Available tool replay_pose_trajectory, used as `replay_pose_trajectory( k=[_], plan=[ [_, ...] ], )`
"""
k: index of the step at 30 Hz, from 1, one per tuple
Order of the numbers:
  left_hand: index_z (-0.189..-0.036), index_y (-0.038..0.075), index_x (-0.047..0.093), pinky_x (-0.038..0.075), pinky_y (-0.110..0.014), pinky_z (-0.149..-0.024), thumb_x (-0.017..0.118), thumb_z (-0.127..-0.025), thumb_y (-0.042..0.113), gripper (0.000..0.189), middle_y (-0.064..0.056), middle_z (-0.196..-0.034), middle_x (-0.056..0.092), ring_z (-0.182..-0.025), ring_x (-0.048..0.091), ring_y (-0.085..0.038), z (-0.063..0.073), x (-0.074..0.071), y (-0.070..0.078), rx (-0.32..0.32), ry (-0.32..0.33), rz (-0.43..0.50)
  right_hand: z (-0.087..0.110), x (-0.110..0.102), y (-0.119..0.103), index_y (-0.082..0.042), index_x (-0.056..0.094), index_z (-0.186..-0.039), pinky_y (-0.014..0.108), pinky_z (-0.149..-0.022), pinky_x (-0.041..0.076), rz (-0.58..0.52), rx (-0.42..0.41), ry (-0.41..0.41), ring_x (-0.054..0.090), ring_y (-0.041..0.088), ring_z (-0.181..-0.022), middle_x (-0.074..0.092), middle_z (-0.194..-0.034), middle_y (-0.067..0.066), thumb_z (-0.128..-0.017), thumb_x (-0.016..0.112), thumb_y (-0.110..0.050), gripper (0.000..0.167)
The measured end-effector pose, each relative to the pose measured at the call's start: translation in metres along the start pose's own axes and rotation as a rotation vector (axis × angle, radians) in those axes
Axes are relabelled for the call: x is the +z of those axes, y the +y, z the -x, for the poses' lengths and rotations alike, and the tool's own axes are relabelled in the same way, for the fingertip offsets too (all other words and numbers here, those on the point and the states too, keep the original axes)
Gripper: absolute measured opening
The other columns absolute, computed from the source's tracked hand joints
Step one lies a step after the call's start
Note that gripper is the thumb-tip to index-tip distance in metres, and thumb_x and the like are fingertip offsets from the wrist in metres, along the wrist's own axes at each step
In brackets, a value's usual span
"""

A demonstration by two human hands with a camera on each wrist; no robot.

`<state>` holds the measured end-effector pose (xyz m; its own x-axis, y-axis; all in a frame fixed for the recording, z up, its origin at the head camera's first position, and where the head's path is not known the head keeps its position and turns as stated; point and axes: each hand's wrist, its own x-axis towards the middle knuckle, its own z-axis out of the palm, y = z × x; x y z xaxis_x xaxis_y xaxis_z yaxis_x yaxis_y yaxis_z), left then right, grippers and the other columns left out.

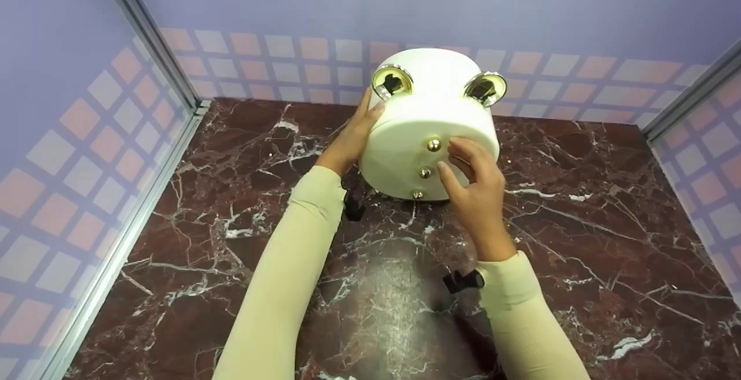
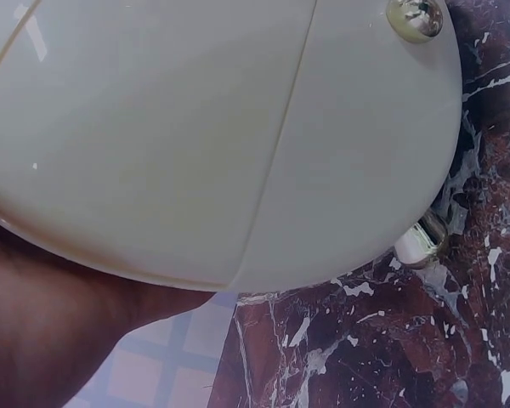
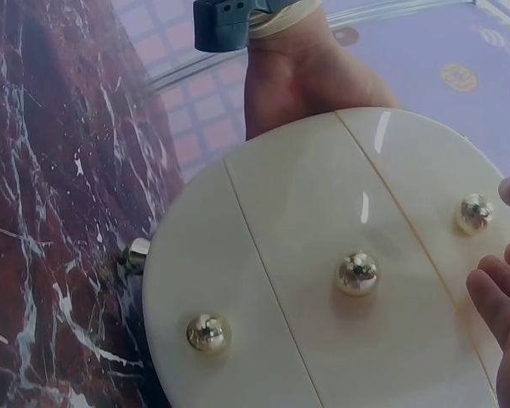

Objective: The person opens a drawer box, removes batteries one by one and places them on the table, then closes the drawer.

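A white rounded cabinet [image 1: 399, 165] stands on the marbled surface, its front face crossed by two seams and set with three gold knobs in a row. Along its left side lies my left hand [image 1: 351, 136], fingers reaching straight toward the back and touching the side; the left wrist view shows this hand [image 2: 59, 314] against the cabinet's edge. My right hand [image 1: 477, 189] is at the front, thumb and bent fingers spread apart beside the top knob [image 3: 474, 214]. Between them nothing is held. The middle knob [image 3: 358, 274] and bottom knob [image 3: 208, 333] lie farther from the fingers.
Two shiny gold rings, a left ring [image 1: 399, 97] and a right ring [image 1: 502, 87], stick out from the cabinet's top. A gold foot [image 2: 423, 240] shows beneath it. Dark red marbled tabletop [image 1: 579, 223] spreads around, with a purple checkered back wall [image 1: 278, 15] close behind and side panels left and right.
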<state>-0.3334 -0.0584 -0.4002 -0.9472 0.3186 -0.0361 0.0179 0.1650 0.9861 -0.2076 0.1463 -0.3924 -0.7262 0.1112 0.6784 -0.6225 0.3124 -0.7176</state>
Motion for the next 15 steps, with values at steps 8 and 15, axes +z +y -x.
replay_pose_trajectory(
  k=[8,15],
  plan=[
    [-0.155,0.041,-0.003,-0.001,-0.051,-0.122,0.036,-0.095,0.062,0.074,0.003,-0.165,-0.004,-0.152,-0.002,-0.022,0.001,0.001,-0.001,0.0,0.005,-0.018,-0.001,0.009,0.007,0.007,0.064,-0.114,0.031,-0.093,0.055,0.077,-0.033,0.016,0.065,0.031,-0.102,0.064,-0.115,0.02,-0.082,0.072,0.005,0.034],
    [-0.154,0.042,-0.003,0.0,-0.054,-0.121,0.036,-0.095,0.062,0.073,0.003,-0.165,-0.004,-0.152,-0.001,-0.022,0.002,0.0,-0.001,-0.002,0.012,-0.016,-0.001,0.016,0.024,-0.006,0.069,-0.114,0.023,-0.088,0.055,0.228,-0.11,0.038,0.064,0.02,-0.097,0.065,-0.113,0.008,-0.083,0.075,-0.006,0.032]
  ],
)
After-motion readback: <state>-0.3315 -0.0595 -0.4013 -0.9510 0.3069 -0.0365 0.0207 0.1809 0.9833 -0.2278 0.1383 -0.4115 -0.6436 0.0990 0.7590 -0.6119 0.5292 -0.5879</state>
